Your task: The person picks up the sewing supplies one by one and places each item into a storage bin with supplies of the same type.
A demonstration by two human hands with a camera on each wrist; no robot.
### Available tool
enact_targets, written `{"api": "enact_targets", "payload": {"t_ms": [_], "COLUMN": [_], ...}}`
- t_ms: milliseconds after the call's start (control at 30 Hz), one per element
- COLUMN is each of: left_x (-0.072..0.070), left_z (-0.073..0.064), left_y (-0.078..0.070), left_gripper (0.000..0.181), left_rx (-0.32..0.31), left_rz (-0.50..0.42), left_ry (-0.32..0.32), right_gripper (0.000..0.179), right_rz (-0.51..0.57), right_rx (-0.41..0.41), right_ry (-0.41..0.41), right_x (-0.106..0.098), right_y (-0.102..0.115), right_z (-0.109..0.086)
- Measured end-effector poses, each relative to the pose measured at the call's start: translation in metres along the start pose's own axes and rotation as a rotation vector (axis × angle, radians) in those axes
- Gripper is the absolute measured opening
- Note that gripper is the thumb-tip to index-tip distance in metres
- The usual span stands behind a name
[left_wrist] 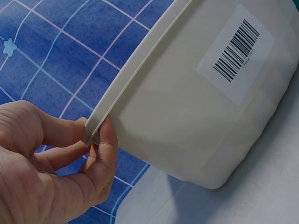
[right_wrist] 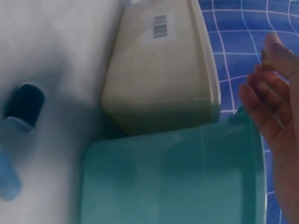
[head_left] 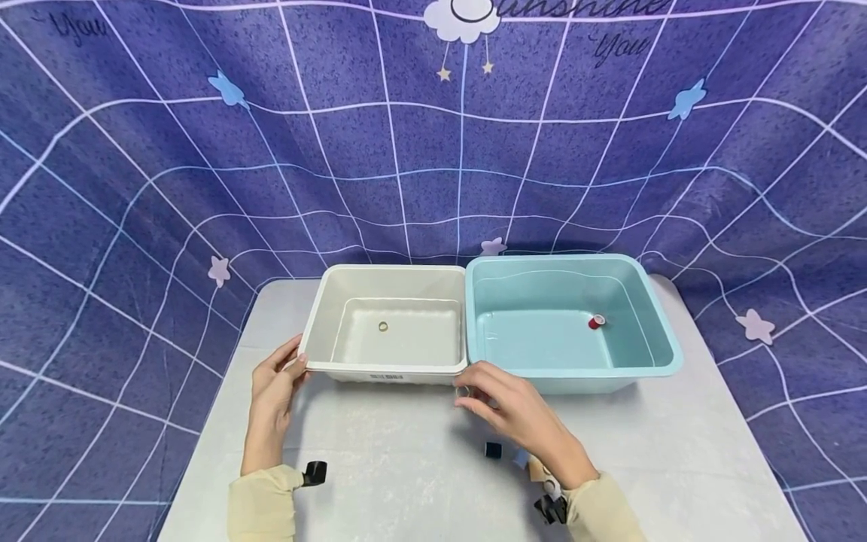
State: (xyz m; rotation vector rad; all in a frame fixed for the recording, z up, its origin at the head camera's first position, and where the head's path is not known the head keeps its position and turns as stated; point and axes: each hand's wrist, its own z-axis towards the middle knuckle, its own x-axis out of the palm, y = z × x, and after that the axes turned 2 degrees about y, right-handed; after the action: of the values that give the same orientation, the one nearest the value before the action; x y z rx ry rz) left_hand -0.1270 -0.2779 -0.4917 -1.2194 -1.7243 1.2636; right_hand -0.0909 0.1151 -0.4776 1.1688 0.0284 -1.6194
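Observation:
My left hand [head_left: 272, 385] pinches the near left corner of the white bin [head_left: 386, 369], thumb and fingers on its rim [left_wrist: 105, 109]. Just in front of that bin's near right corner, my right hand [head_left: 504, 399] holds a small ring [head_left: 463, 391] between thumb and fingertips. In the right wrist view the ring [right_wrist: 265, 59] shows as a gold-coloured bit, mostly covered by the thumb. Another gold ring [head_left: 383, 327] lies on the white bin's floor. A red thread spool [head_left: 596, 321] with a pale end lies inside the light blue bin [head_left: 576, 373], at its right side.
The bins stand side by side at the back of the grey-white table [head_left: 379, 467]. On the table below my right hand are a dark spool [head_left: 493, 450], a light blue piece [head_left: 521, 458] and a tan piece [head_left: 537, 470]. A blue patterned curtain [head_left: 433, 188] hangs behind.

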Motion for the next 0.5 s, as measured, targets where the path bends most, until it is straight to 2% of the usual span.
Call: {"api": "enact_targets", "payload": {"t_ms": [100,267,367,500], "left_x": [-0.001,-0.002,-0.001,-0.001], "left_z": [0.0,0.0,0.0,0.001], "left_y": [0.0,0.001,0.001,0.001], "left_gripper": [0.051,0.052,0.052,0.052], "left_rx": [-0.004,-0.005,-0.002,0.001], "left_rz": [-0.013,-0.019,-0.02,-0.036], "left_ry": [0.0,0.007,0.01,0.018], "right_gripper": [0.024,0.022,0.026,0.029], "right_rz": [0.056,0.151,0.165,0.152], "right_rx": [-0.002,0.069,0.085,0.067], "right_ry": [-0.002,0.017,0.03,0.048], "right_x": [0.001,0.004,0.008,0.014], "right_y": [0.003,0.007,0.006,0.004], "right_z": [0.011,0.026,0.034,0.046]}}
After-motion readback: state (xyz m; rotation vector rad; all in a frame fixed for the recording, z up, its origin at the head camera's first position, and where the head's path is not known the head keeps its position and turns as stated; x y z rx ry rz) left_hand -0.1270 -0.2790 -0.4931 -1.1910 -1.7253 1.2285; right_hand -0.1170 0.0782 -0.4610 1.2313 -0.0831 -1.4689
